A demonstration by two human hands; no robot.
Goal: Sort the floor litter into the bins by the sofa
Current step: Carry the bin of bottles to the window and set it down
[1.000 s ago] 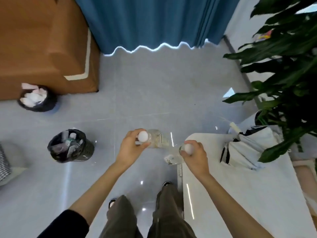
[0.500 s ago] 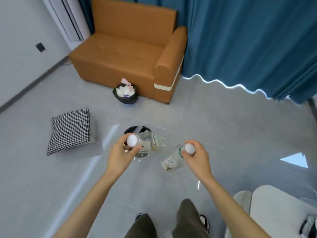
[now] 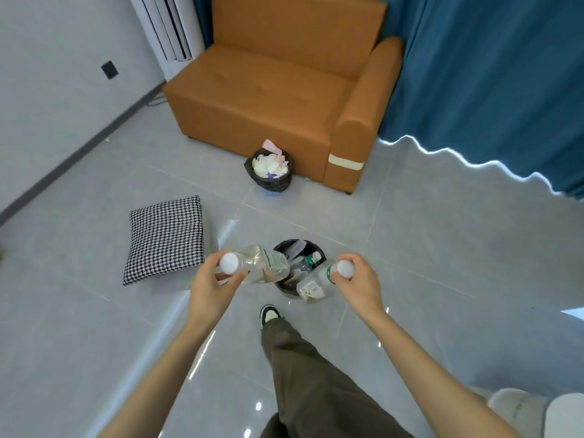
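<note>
My left hand grips a clear plastic bottle by its white-capped neck. In my right hand is a second clear bottle with a green-and-white label, held at the cap end. Both bottles hang over the near black-lined bin, which holds several plastic bottles. A second black-lined bin full of crumpled paper stands against the front of the orange sofa.
A black-and-white houndstooth cushion lies on the grey tiled floor left of the near bin. Blue curtains hang at the right. My leg and shoe stand just short of the near bin. A white air conditioner stands behind the sofa.
I have turned left from the white table and plant and walked toward the sofa. The near bin now lies directly beneath both bottles, which I still hold.
</note>
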